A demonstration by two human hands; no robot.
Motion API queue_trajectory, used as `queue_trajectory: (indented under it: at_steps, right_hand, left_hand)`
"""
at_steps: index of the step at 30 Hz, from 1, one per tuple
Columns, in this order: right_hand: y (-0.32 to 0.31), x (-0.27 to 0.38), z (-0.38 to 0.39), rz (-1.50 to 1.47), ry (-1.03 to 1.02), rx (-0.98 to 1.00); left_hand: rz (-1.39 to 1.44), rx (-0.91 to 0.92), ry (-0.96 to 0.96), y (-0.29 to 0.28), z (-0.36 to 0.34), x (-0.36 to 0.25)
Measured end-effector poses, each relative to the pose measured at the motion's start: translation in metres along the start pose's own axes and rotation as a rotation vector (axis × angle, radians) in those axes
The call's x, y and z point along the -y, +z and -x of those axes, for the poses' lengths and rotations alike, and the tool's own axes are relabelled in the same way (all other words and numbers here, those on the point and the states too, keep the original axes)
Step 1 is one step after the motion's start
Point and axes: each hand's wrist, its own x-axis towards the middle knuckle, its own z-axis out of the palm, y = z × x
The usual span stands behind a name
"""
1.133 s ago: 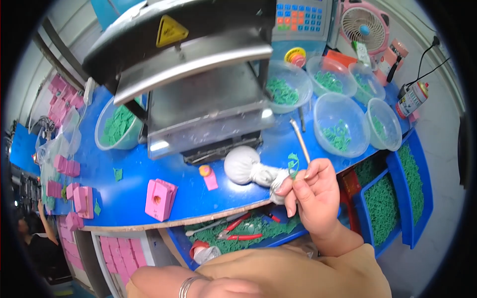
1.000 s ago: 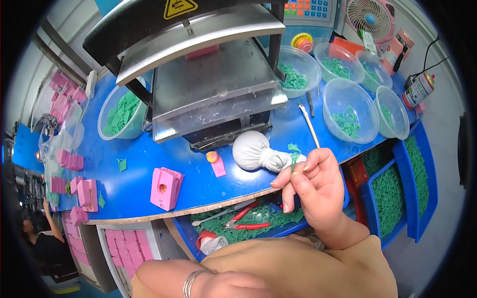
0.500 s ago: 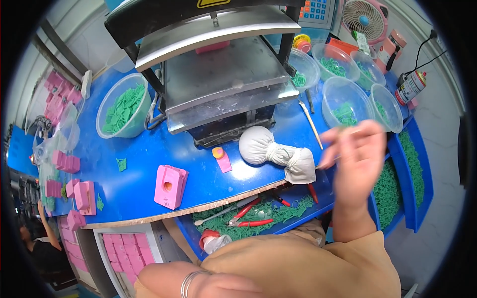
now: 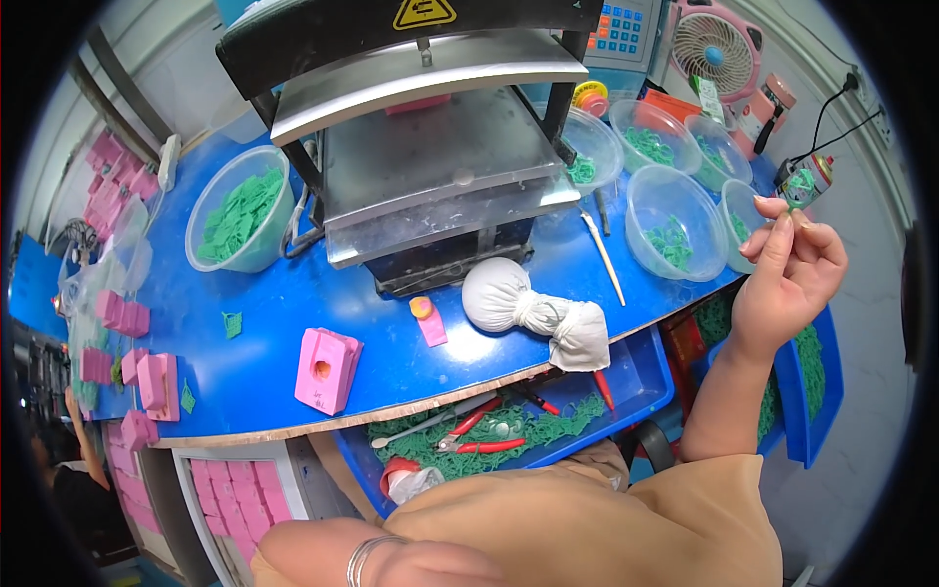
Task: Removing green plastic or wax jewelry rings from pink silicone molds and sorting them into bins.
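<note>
My right hand [image 4: 790, 279] is raised at the right, above the blue bins. Thumb and fingertips pinch a small green rubbery piece [image 4: 800, 186], its loops standing up from the grip. My left hand [image 4: 435, 565] lies low against my body at the bottom edge, a silver bangle on its wrist; its fingers are cut off from view. On the blue table [image 4: 259, 367] rest a pink block mould [image 4: 329, 370] with a round hole, a small pink strip with a yellow round cap [image 4: 427, 318], and a white cloth-wrapped bundle [image 4: 497, 293].
A heated press [image 4: 440, 176] with a metal plate fills the back. Clear bowls [image 4: 675, 220] with green pieces stand right, another bowl [image 4: 240, 207] left. A blue tray [image 4: 641, 377] below the table edge holds red-handled cutters [image 4: 489, 445] and green scraps. Another person's arm [image 4: 86, 445] shows far left.
My right hand has moved right and outward from near the cloth bundle, and the green piece in its fingertips now shows clearly. My left hand stays low. The view has shifted slightly.
</note>
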Motion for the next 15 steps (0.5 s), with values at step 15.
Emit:
queue_trajectory:
  at_steps: [15]
  right_hand:
    - [-0.011,-0.01,0.01,0.008,-0.002,0.018]
  left_hand:
    - [-0.052,-0.026,-0.009,-0.003,-0.01,0.001]
